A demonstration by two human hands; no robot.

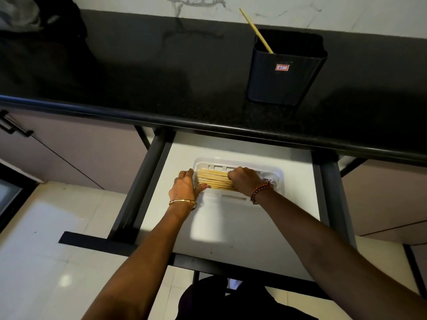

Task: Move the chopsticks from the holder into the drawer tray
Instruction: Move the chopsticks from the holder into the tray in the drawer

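Black countertop [138, 72] overhangs the pulled-out drawer [231, 227], so the person reaches in under its edge. White tray [280, 174] sits at the drawer's back. Most chopsticks [213, 180] already lie flat in it, side by side. Left hand [184, 188] braces the tray's left end, thumb against the stick ends, likely to square them. Right hand [243, 181] is curled down over the bundle, pressing it level. Holder [284, 75] stands on the counter; one chopstick [255, 30] leans inside, not yet moved.

Drawer [231, 227] front bare; countertop edge [208, 125] overhangs tray [280, 174].
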